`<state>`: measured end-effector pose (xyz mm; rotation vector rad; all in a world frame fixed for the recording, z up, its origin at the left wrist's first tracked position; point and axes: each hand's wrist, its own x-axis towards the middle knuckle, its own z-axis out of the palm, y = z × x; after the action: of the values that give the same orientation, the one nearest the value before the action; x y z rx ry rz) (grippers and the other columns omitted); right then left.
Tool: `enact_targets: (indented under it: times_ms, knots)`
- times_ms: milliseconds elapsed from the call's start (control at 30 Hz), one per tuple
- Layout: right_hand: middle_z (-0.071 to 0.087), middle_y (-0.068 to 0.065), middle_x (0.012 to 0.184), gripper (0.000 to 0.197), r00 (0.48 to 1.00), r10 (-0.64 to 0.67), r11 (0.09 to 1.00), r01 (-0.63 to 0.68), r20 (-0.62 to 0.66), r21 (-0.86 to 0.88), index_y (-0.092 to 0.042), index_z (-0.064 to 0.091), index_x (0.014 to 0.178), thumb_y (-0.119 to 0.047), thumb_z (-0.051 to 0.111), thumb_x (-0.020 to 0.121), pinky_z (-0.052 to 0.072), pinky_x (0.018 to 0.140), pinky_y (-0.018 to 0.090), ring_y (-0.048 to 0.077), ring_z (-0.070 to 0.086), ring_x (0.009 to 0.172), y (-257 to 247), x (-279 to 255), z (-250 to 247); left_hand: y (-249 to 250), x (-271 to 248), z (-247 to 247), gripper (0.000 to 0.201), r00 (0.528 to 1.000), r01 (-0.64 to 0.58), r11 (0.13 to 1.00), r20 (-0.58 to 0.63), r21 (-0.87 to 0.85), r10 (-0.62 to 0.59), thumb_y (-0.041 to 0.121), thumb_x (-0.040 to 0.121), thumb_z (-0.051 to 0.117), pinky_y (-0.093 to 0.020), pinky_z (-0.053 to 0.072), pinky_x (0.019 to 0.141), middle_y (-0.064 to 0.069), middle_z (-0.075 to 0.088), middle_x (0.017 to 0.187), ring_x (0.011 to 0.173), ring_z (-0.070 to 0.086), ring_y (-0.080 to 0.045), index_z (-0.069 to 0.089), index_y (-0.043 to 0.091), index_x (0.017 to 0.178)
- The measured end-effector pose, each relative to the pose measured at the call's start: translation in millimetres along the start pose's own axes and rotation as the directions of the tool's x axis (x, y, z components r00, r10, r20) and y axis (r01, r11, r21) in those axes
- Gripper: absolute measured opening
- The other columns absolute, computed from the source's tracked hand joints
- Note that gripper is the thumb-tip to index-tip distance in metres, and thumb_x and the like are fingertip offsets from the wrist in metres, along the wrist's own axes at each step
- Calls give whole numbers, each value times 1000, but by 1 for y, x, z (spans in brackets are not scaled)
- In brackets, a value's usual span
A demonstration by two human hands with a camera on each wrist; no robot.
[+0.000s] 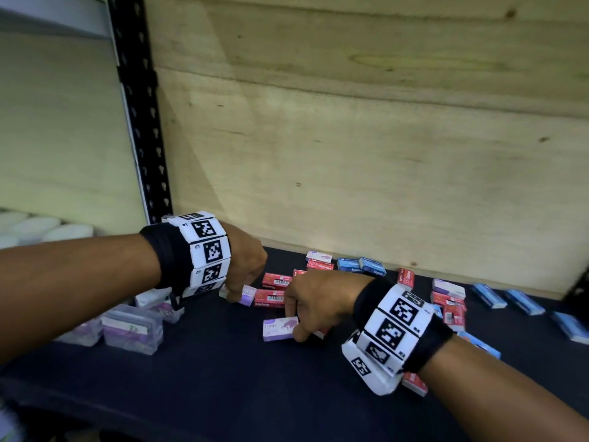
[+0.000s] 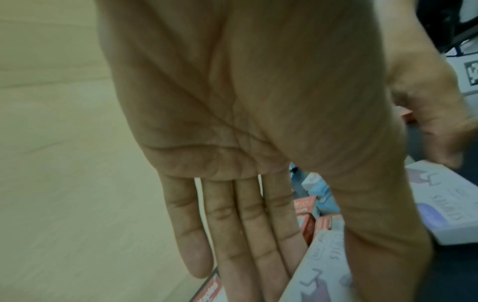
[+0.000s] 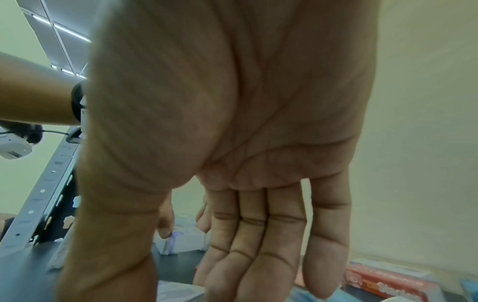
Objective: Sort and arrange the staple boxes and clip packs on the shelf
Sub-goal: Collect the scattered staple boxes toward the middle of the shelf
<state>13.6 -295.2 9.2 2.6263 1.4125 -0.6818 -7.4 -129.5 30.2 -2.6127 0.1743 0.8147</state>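
On the dark shelf (image 1: 223, 378), my left hand (image 1: 234, 296) pinches a small purple-and-white staple box (image 1: 247, 296) between thumb and fingers; the left wrist view shows this box (image 2: 323, 265) beside the thumb. My right hand (image 1: 296, 323) grips the right end of a second purple-and-white staple box (image 1: 279, 328), which lies flat in front of it. In the right wrist view that box (image 3: 178, 292) sits between thumb and fingers. Red staple boxes (image 1: 275, 280) lie between the two hands. Clear plastic clip packs (image 1: 132, 330) stand at the left.
Blue staple boxes (image 1: 361, 266) and a red one (image 1: 320, 265) lie against the wooden back panel (image 1: 350, 154). More red boxes (image 1: 446, 304) and blue boxes (image 1: 522, 301) are scattered at the right. A black slotted post (image 1: 143, 122) stands at the left, with white lids (image 1: 32, 228) beyond it.
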Motion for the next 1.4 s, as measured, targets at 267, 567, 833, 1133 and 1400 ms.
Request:
enact_targets:
  times_ms: [267, 567, 833, 1133, 1400]
  knots:
    - [67, -9, 89, 25, 985, 123, 986, -108, -117, 124, -27, 65, 98, -30, 79, 77, 49, 65, 27, 9, 58, 73, 49, -60, 8, 40, -9, -27, 39, 980, -15, 1000, -200, 14, 18, 48, 83, 69, -27, 39, 61, 4, 57, 97, 81, 51, -15, 57, 20, 109]
    - [66, -11, 82, 25, 855, 490, 859, -440, -171, 262, -22, 68, 96, -30, 79, 75, 47, 70, 25, 6, 57, 69, 157, -172, 35, 146, 13, -91, 37, 892, -259, 963, -363, 76, 269, 47, 84, 66, -28, 40, 64, 5, 57, 93, 83, 54, -18, 60, 22, 110]
    - [74, -1, 90, 28, 628, 776, 617, -739, -57, 272, -17, 79, 92, -38, 75, 74, 55, 79, 30, 16, 68, 86, 239, -253, 79, 262, 46, -139, 33, 768, -492, 868, -434, 69, 470, 46, 81, 68, -29, 46, 65, 2, 69, 95, 84, 62, -18, 66, 20, 102]
    - [68, 2, 82, 35, 445, 894, 429, -823, -46, 373, -16, 67, 79, -45, 80, 65, 49, 68, 27, 19, 65, 79, 286, -274, 95, 334, 75, -166, 36, 771, -498, 866, -433, 47, 467, 46, 81, 68, -26, 44, 59, -3, 66, 85, 81, 63, -22, 68, 11, 88]
    - [69, 2, 77, 42, 427, 904, 389, -822, -1, 416, -8, 75, 93, -41, 83, 69, 56, 78, 32, 20, 65, 74, 299, -276, 91, 350, 90, -179, 38, 793, -493, 870, -398, 28, 462, 44, 86, 67, -30, 46, 70, -2, 61, 92, 86, 57, -19, 65, 11, 105]
